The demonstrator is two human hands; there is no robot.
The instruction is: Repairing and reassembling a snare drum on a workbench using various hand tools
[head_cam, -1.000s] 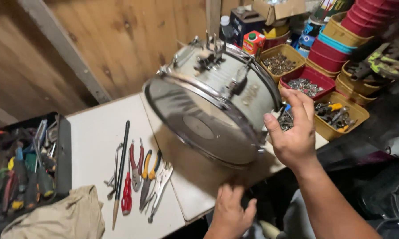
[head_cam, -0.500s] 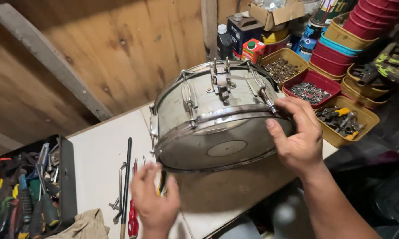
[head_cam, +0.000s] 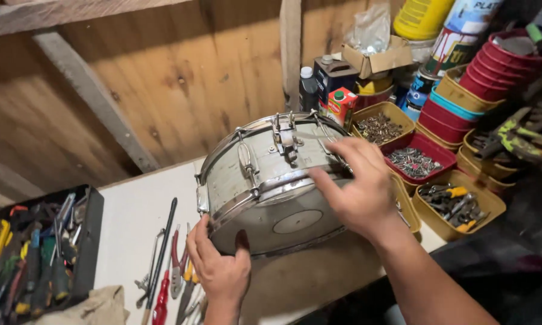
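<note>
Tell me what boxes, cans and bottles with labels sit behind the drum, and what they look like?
Small carton: just behind the drum, boxy, red and white, green cap.
Dark tin can: behind the carton, rectangular, pale cap.
Dark bottle: left of the tin, white cap.
Cardboard box: right of the tin, open, brown.
Yellow container: top, rounded.
Spray can: below it, white, blue and red.

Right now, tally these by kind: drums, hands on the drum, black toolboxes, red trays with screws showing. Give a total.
drum: 1
hands on it, left hand and right hand: 2
black toolbox: 1
red tray with screws showing: 1
Total: 5
</note>
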